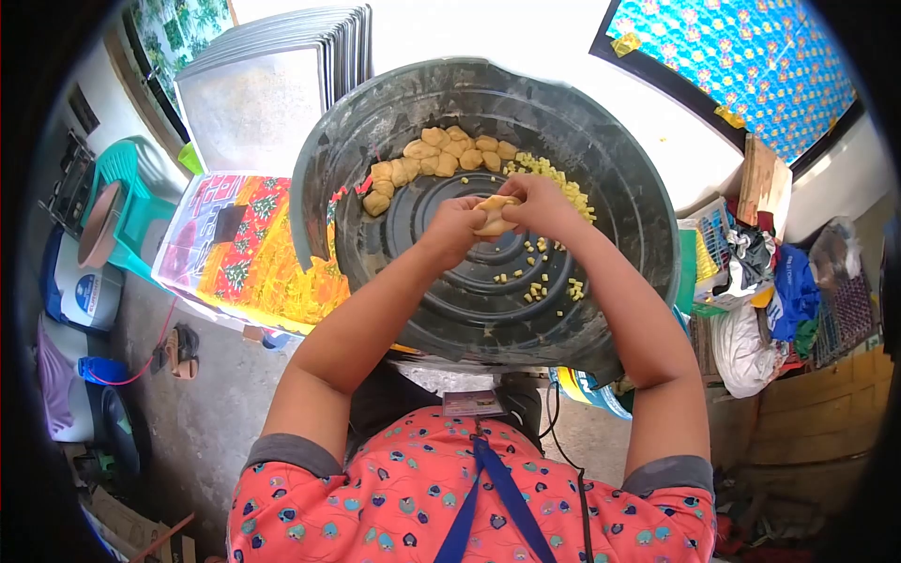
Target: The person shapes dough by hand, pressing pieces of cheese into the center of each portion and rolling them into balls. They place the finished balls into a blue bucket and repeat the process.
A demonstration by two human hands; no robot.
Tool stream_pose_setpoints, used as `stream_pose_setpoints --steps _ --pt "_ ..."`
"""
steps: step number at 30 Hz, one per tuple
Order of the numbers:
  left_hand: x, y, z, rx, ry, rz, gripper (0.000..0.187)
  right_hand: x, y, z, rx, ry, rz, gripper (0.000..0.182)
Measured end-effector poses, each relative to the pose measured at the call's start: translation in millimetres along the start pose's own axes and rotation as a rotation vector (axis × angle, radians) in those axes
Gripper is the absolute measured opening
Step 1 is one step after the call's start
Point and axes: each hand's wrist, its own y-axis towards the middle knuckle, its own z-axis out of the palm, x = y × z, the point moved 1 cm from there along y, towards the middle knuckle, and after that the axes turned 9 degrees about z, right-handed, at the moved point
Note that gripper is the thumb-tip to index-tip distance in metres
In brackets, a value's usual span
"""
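Note:
Both of my hands meet over the middle of a large black basin (488,324). Between them is a flattened piece of dough (495,216). My left hand (456,228) pinches its left side, and my right hand (542,204) grips its right side with curled fingers. Along the basin's far left side sit several rounded dough balls (434,153), close together. Small pale yellow cubes (563,188) are heaped at the far right, partly hidden by my right hand. More loose cubes (535,291) lie scattered on the basin floor below my hands.
The basin rests on a table with a colourful cover (253,253). A stack of metal trays (272,84) leans behind it at left. At right are crates and bags (751,347). A green chair (131,206) and sandals (182,352) are on the left.

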Motion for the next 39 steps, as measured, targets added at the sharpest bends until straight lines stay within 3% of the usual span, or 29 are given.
stream_pose_setpoints --steps 8,11,14,30,39 --pt "2.1 3.8 -6.0 0.006 -0.166 -0.071 0.030 3.2 -6.7 -9.8 -0.072 -0.098 -0.019 0.033" --pt "-0.6 4.0 -4.9 0.002 -0.181 -0.063 0.032 14.8 -15.8 -17.0 -0.005 -0.038 -0.005 0.026" --pt "-0.8 3.9 -5.3 -0.005 -0.197 -0.051 0.033 -0.1 -5.5 -22.6 0.121 0.255 -0.001 0.025" --pt "0.1 -1.3 2.0 0.132 -0.069 -0.067 0.023 -2.5 -4.1 -10.5 0.106 -0.056 0.069 0.028" --pt "0.6 -1.2 -0.2 0.131 -0.265 -0.127 0.029 -10.6 1.7 3.7 -0.018 -0.230 0.009 0.033"
